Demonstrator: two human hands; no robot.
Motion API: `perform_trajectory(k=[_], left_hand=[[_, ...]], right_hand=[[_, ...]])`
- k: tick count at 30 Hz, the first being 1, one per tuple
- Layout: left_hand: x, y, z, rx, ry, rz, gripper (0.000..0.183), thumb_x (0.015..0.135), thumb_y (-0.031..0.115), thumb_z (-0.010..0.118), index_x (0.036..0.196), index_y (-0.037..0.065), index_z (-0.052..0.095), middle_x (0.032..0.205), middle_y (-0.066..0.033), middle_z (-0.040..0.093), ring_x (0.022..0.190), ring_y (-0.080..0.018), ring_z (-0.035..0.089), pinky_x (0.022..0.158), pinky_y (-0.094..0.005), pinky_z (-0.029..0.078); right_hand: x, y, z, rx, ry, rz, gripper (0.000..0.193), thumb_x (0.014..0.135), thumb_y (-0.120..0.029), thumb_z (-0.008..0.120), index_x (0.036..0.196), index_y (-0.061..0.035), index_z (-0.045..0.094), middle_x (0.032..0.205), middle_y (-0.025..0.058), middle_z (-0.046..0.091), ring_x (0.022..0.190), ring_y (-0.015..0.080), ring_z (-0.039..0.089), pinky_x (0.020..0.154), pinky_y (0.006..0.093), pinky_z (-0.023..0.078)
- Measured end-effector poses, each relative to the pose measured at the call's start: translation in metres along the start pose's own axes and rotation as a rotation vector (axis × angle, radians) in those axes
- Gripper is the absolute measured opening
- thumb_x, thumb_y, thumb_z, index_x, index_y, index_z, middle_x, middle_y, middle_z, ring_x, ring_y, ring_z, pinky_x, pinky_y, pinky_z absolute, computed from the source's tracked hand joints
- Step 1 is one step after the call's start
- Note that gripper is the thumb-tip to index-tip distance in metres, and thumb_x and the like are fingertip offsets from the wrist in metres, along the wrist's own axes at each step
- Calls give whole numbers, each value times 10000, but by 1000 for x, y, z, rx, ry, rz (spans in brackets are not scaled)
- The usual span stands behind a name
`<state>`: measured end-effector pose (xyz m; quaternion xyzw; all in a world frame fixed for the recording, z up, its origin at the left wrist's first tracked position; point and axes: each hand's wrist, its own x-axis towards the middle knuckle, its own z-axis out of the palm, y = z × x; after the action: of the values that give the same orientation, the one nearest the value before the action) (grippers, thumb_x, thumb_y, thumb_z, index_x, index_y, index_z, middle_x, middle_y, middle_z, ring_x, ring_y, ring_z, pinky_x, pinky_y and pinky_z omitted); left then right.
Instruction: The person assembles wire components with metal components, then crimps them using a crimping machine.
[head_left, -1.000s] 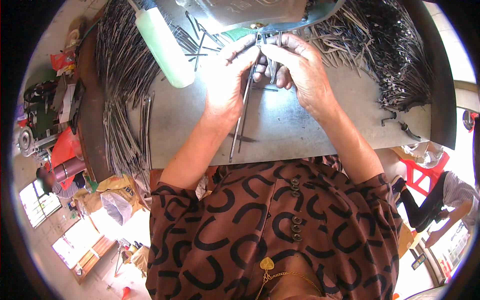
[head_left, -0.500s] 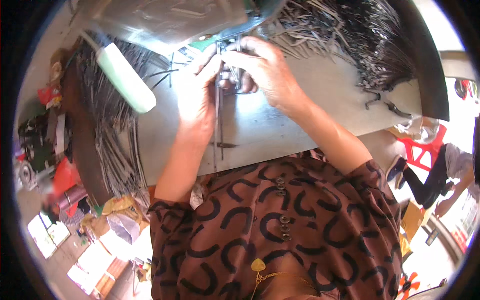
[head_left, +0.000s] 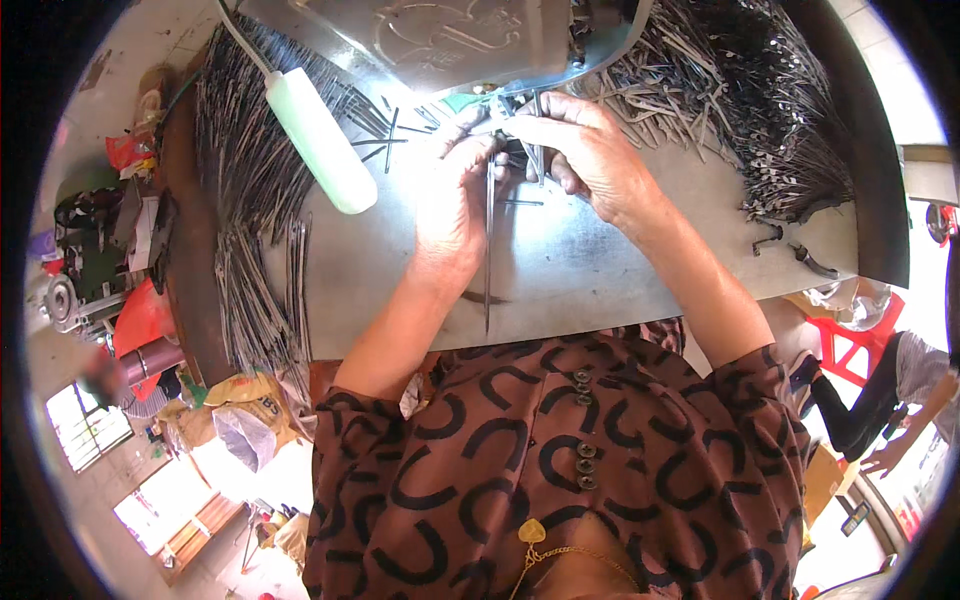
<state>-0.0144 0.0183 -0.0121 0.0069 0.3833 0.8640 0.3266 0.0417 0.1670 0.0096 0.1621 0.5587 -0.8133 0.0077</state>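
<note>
My left hand (head_left: 452, 195) is closed in a pinch just below the grey metal machine housing (head_left: 470, 45). From its fingertips a long, thin dark strip (head_left: 489, 260) hangs down over the metal tabletop (head_left: 580, 270). My right hand (head_left: 605, 160) is close beside it, with thumb and fingers closed round another thin dark strip (head_left: 540, 165). Glare and the fingers hide where the strips end under the machine. A short dark piece (head_left: 522, 203) shows on the tabletop below the fingers.
A pale green lamp (head_left: 320, 140) leans in at the left, over a pile of dark strips (head_left: 265, 130). More strips (head_left: 670, 85) are heaped at the back right, near a raised dark rim (head_left: 885, 200). Another person (head_left: 880, 400) sits beyond on the right.
The whole view has shifted, so the table and machine appear farther right and lower. Two strip lengths hung below my hands before; now one does. My fingers have moved slightly apart.
</note>
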Motion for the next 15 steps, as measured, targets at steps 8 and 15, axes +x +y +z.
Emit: perform_trajectory(k=[8,15], left_hand=[[-3,3,-4,495,119,46,245,817,92,677,1030,-9,608,857,-44,611,765,-100,555,676,-245,449],[3,5,3,454,230,193,205,805,94,694,975,5,623,848,-23,621,739,-82,554,666,-227,435]], right_hand=[[2,-2,2,5,24,-55,151,834,-209,627,831,-58,631,603,-13,547,414,40,422,369,189,317],[-19,9,8,-313,80,-75,188,843,-204,603,835,-16,602,588,12,549,447,67,483,402,230,381]])
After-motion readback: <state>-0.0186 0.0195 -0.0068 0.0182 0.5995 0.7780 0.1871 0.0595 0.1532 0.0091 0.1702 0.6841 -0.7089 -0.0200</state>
